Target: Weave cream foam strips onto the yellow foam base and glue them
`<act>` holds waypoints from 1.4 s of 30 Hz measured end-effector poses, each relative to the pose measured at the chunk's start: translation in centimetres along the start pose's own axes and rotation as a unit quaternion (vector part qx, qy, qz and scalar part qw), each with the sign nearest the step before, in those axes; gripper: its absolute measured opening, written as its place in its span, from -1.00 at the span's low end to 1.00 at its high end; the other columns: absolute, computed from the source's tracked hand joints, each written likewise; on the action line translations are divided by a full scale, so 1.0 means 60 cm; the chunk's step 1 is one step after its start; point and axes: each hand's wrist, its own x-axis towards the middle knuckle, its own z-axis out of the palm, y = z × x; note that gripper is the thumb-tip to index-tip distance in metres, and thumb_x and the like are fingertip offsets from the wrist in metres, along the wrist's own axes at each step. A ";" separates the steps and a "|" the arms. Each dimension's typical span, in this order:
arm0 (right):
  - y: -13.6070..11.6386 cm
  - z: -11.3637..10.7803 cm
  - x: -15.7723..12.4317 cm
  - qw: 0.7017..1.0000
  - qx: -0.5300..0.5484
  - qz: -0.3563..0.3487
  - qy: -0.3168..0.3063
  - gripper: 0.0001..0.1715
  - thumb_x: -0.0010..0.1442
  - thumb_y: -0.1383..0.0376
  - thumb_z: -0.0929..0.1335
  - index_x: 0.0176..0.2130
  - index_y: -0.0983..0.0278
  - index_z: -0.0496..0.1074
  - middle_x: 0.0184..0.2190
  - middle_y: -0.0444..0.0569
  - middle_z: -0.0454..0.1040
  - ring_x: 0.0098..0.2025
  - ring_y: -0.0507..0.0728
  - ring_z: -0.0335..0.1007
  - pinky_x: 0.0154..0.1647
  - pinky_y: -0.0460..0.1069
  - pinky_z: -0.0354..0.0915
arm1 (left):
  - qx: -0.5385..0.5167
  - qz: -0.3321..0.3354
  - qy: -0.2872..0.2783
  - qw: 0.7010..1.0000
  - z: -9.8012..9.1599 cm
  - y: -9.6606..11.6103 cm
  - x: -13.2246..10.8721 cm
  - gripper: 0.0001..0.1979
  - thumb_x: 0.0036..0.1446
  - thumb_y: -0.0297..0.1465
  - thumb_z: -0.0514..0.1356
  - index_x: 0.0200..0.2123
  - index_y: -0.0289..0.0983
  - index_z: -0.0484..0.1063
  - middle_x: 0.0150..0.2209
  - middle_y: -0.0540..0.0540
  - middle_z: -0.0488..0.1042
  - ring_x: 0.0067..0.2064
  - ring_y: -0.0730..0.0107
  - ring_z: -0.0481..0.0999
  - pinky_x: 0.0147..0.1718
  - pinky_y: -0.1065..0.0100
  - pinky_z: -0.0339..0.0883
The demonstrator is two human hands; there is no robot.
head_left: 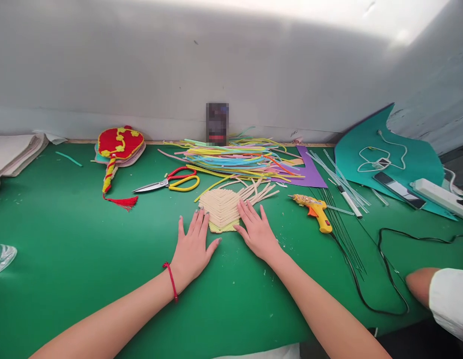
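Observation:
A cream piece made of pipe cleaners (219, 209) laid in a V pattern lies flat on the green table, with a pale yellow backing (224, 229) showing at its lower edge. Loose cream ends fan out from its upper right. My left hand (192, 248) rests palm down by its left edge, fingers stretched out and fingertips at the border. On the right edge lie the spread fingers of my right hand (257, 230), touching the cream strands. Neither hand grips anything.
Behind lies a heap of coloured pipe cleaners (231, 159). Scissors (166, 182) and a red tasselled fan (121, 147) are to the left. A yellow glue gun (314, 209) with a black cord, thin wires (344, 234), a phone (399, 189) and another person's elbow (422, 286) are to the right.

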 end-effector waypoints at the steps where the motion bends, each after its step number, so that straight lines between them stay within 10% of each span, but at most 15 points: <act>1: 0.000 0.001 0.000 1.000 0.005 0.002 -0.002 -0.32 0.38 0.08 0.06 0.37 0.24 -0.16 0.36 0.00 -0.09 0.39 0.23 -0.20 0.33 0.36 -0.21 | -0.007 -0.004 -0.003 1.000 0.002 0.000 -0.001 -0.35 0.29 -0.12 -0.10 0.29 -0.46 0.04 0.31 -0.38 0.06 0.33 -0.05 0.06 0.24 -0.28 -0.24; 7: 0.019 -0.004 0.004 0.988 0.119 0.009 0.099 -0.46 0.38 0.16 0.09 0.28 0.20 0.12 0.28 0.05 0.18 0.33 0.20 0.01 0.29 0.30 -0.02 | -0.123 -0.008 0.017 0.992 -0.010 -0.024 0.007 -0.56 0.34 -0.29 -0.12 0.20 -0.32 0.18 0.26 -0.25 0.22 0.29 0.13 0.16 0.26 -0.16 -0.17; 11: 0.039 -0.011 0.012 0.954 0.193 0.029 0.228 -0.72 0.31 0.19 0.24 -0.13 0.15 0.52 -0.11 0.02 0.48 0.00 0.17 0.36 0.06 0.12 0.30 | -0.210 0.027 0.056 0.976 -0.019 -0.066 0.038 -0.74 0.31 -0.36 -0.02 -0.12 -0.22 0.45 -0.02 -0.14 0.47 0.04 0.25 0.40 0.17 0.04 0.11; 16: 0.043 -0.002 0.022 0.957 0.223 -0.015 0.183 -0.81 0.26 0.24 0.31 -0.25 0.14 0.54 -0.31 -0.03 0.46 -0.20 0.15 0.37 -0.13 0.08 0.34 | -0.260 -0.019 0.025 0.965 -0.008 -0.095 0.076 -0.85 0.21 -0.36 0.13 -0.23 -0.17 0.51 -0.18 -0.07 0.50 -0.13 0.24 0.45 -0.10 0.16 0.28; 27: 0.040 -0.004 0.023 0.950 0.267 0.015 0.162 -0.81 0.25 0.18 0.32 -0.23 0.18 0.50 -0.31 -0.04 0.48 -0.21 0.14 0.38 -0.14 0.06 0.34 | -0.166 -0.066 0.059 0.982 -0.043 -0.123 0.133 -0.84 0.18 -0.39 0.11 -0.23 -0.24 0.46 -0.16 -0.13 0.46 -0.05 0.17 0.42 -0.05 0.17 0.25; 34: 0.037 -0.012 0.022 0.952 0.274 0.022 0.137 -0.73 0.27 0.13 0.28 -0.25 0.18 0.51 -0.30 -0.02 0.50 -0.17 0.15 0.39 -0.10 0.07 0.34 | -0.076 -0.043 -0.047 0.995 -0.043 -0.176 0.206 -0.90 0.03 -0.38 0.21 -0.34 -0.25 0.38 -0.31 -0.11 0.48 -0.25 0.20 0.47 -0.26 0.29 0.26; 42: 0.035 -0.014 0.023 0.942 0.301 0.037 0.145 -0.66 0.28 0.08 0.25 -0.28 0.21 0.50 -0.32 -0.01 0.50 -0.19 0.15 0.40 -0.10 0.06 0.32 | -0.078 -0.004 -0.030 0.997 -0.055 -0.184 0.188 -0.82 0.22 -0.31 0.01 -0.34 -0.22 0.36 -0.25 -0.12 0.45 -0.25 0.28 0.43 -0.26 0.35 0.22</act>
